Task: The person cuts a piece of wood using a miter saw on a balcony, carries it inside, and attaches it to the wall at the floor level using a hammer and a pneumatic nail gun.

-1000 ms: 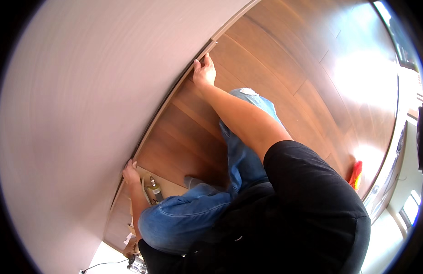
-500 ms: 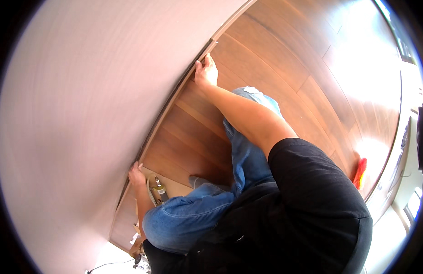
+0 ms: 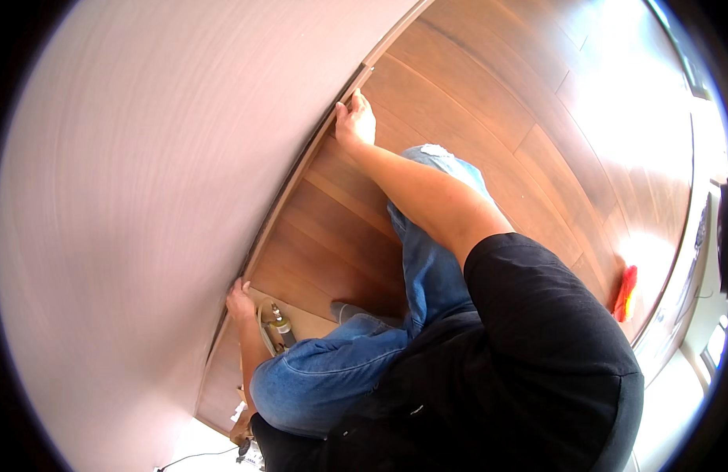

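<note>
Pinkish-grey panel (image 3: 159,173) stands left of the brown plank floor (image 3: 490,118); a long wooden strip (image 3: 287,189) runs where they meet. The right hand (image 3: 356,126) and left hand (image 3: 239,303), fingers bent, touch it well apart; whether either grips it, I cannot tell.

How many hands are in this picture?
2. The right hand is at the upper part of the wooden trim strip along the pale panel; the left hand is farther down it. No others show.

The strip (image 3: 288,194) is brown, the floor (image 3: 458,94) brown wood-grained, the panel (image 3: 159,173) pinkish with faint streaks, the jeans (image 3: 324,377) blue.
</note>
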A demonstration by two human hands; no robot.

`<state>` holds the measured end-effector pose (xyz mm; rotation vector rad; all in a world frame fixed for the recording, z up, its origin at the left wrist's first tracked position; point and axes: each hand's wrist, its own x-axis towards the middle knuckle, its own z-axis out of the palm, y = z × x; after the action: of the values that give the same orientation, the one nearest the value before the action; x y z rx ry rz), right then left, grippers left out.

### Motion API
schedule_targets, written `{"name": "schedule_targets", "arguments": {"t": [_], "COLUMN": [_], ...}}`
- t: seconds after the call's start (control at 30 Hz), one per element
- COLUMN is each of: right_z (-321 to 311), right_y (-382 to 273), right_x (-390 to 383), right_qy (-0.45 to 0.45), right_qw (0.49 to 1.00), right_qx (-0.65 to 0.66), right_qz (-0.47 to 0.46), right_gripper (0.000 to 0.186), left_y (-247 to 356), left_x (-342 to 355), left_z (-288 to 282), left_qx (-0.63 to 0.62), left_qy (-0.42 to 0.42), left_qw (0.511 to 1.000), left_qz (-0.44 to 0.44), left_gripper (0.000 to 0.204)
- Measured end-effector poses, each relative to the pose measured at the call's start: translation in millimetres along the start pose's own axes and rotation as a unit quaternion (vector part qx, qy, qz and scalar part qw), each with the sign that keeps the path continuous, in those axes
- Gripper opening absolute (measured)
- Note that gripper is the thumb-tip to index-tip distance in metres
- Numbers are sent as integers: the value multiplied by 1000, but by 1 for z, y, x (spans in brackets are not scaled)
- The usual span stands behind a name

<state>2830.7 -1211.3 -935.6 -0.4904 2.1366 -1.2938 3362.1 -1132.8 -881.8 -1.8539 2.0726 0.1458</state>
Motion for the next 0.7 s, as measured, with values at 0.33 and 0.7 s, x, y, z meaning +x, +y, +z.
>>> {"name": "schedule_targets", "arguments": {"t": [0.33,0.7], "right_z": [-57,-95], "right_y": [-4,13], "right_x": [79,151], "right_qy": [169,-160], "right_qw": [976,966], "right_qx": [73,-66], "right_qz": [117,192], "right_gripper": [44,29], "left_y": [-14,-5], "left_x": [-12,-20], "left_z": [7,3], "left_qx": [-8,9], "left_qy": [4,-30], "left_qw": [1000,999], "left_qz": [-25,-34], "left_gripper": [33,35]}}
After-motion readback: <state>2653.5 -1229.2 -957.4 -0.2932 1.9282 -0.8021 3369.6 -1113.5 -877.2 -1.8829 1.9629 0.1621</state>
